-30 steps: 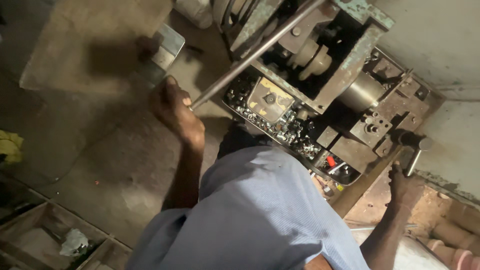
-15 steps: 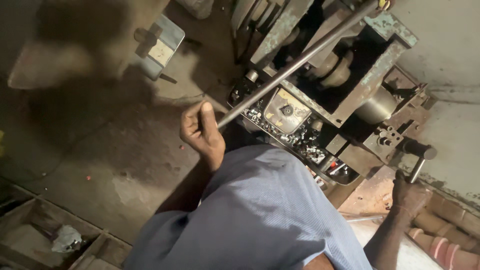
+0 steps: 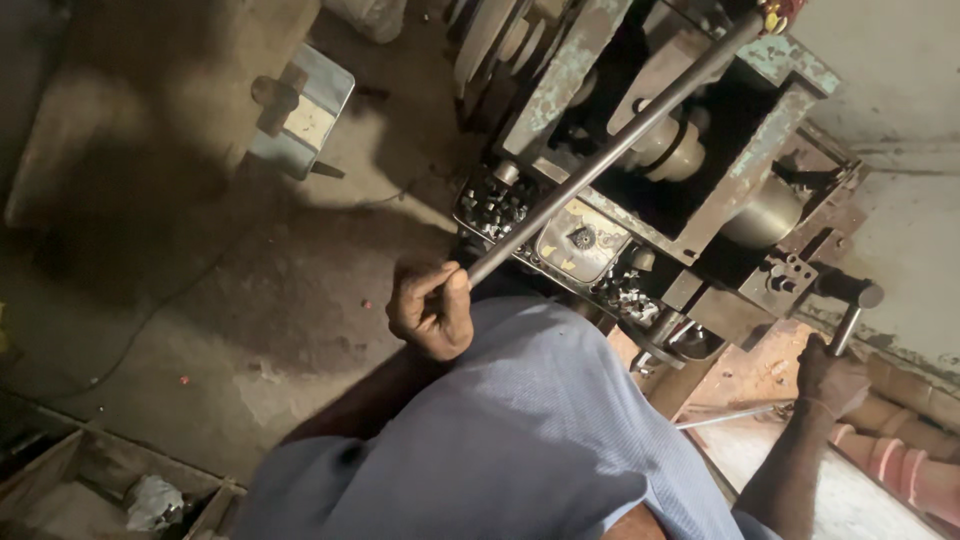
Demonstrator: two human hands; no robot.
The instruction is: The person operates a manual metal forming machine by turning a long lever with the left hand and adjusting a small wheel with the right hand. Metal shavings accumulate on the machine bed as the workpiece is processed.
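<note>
Left hand (image 3: 432, 310) closed round the near end of a long steel bar (image 3: 610, 150) slanting into the green machine (image 3: 690, 130). Right hand (image 3: 830, 378) grips the crank handle (image 3: 848, 318) at the machine's right corner. Looks mid-feed; next likely needs steady pushing while cranking.

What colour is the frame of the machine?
The machine frame is pale green with worn, rusty patches; the head view shows it.

Dusty concrete floor (image 3: 250, 330); small metal box (image 3: 305, 110)
</note>
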